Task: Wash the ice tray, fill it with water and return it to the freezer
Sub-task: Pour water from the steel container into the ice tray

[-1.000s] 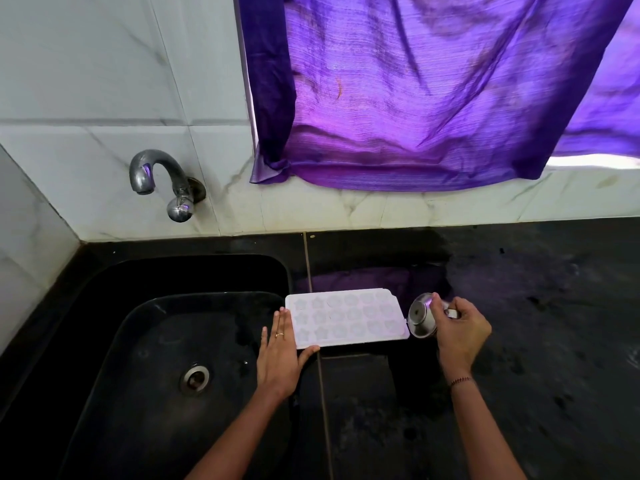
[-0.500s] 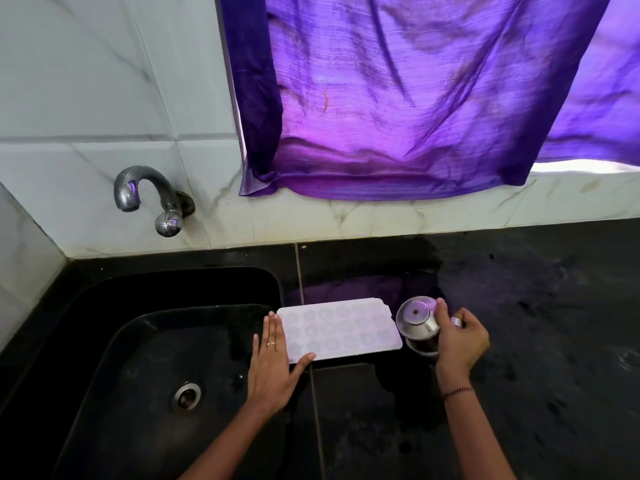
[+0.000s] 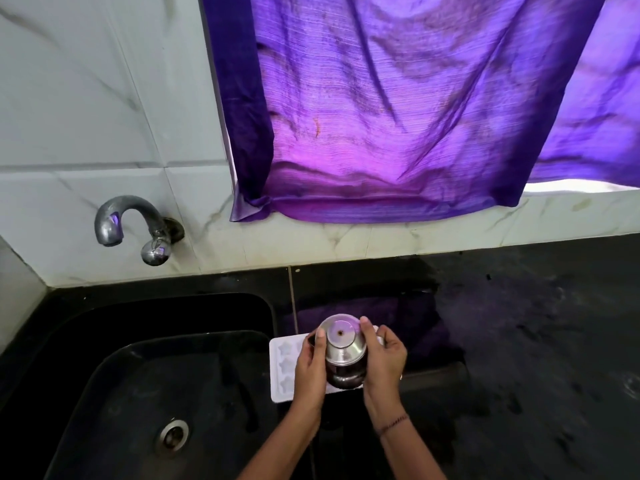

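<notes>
The white ice tray (image 3: 282,368) with star-shaped cells lies on the black counter just right of the sink; only its left end shows. Above it both hands hold a small steel cup (image 3: 343,348), tipped so its base faces the camera and its mouth points down toward me. My left hand (image 3: 310,372) grips the cup's left side. My right hand (image 3: 384,358) grips its right side. The hands and cup hide most of the tray.
A black sink (image 3: 114,393) with a round drain (image 3: 172,438) fills the lower left. A metal tap (image 3: 135,226) juts from the white tiled wall above it. A purple curtain (image 3: 398,109) hangs over the window. The black counter (image 3: 536,323) runs right.
My right hand carried the steel cup from beside the tray's right end to above the tray. My left hand left the tray's edge and took hold of the cup.
</notes>
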`<state>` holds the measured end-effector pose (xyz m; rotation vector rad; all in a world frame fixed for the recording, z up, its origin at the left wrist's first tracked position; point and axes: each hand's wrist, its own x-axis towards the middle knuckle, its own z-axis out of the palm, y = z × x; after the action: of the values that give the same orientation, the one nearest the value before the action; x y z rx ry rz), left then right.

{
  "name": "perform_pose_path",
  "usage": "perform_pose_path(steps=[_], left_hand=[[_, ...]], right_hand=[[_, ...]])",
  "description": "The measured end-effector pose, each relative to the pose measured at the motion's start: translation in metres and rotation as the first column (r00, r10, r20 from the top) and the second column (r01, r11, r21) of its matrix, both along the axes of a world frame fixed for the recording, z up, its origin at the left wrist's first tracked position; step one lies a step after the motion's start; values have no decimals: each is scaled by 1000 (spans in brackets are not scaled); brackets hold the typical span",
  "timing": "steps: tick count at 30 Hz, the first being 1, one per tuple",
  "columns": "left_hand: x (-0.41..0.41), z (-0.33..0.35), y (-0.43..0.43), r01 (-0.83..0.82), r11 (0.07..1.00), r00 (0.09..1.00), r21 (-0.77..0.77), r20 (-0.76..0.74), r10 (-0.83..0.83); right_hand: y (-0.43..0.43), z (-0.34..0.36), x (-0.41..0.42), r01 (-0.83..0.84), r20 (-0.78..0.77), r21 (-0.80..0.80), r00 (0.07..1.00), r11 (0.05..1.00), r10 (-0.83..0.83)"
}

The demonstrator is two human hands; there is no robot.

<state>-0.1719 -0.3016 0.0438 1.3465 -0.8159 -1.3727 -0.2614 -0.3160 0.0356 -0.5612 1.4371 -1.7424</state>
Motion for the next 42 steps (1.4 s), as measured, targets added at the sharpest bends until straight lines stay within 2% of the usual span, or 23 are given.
perform_pose_path(steps=[2,6,11,14,23,29,33,38,42], left_hand=[[3,1,-5,-68,997,995,-28,-77,66],[11,-2,-20,-93,995,992,-44,-94,88],[20,-1,-56,-182,983,964,-16,-199,175],[27,-1,-86,-193,981,958,-12,-216,186],[26,-28,-145,-211,977,950,14,-231,208],[27,-41,-158,-143,990,960,13,-240,142],[29,-45,-162,-148,989,970,19,-195,149],[37,-41,-164,-187,982,977,-16,-110,184],[57,-34,-162,-230,973,972,-31,-49,229]], right_hand=[[-6,-1,7,-19,-2,18,1000,1000,19],[-24,3,14,-101,-41,48,994,994,103],[-59,12,12,-401,7,15,916,916,400],[-85,11,5,-482,61,39,876,875,479],[-144,-21,5,-449,135,34,887,893,441],[-155,-43,2,-426,164,64,897,903,411],[-157,-46,2,-434,170,43,891,900,422],[-158,-47,-4,-419,124,75,904,905,408],[-154,-46,-28,-338,-34,157,937,928,347]])
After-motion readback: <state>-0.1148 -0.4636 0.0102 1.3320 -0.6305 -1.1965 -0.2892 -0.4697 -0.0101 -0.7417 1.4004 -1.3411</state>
